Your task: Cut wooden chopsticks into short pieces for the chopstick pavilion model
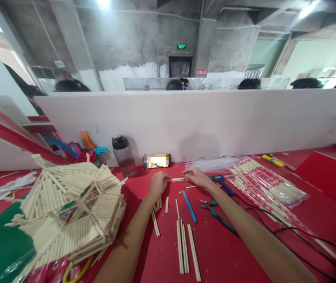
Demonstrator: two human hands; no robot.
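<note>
Left hand [158, 184] pinches short wooden sticks [177, 179] at red worktop [221, 255]; right hand [199, 177] at their other end, grip unclear

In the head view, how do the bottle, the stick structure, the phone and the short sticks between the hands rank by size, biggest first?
1. Stick structure
2. Bottle
3. Phone
4. Short sticks
The structure sits nearer the camera, which enlarges it.
</note>
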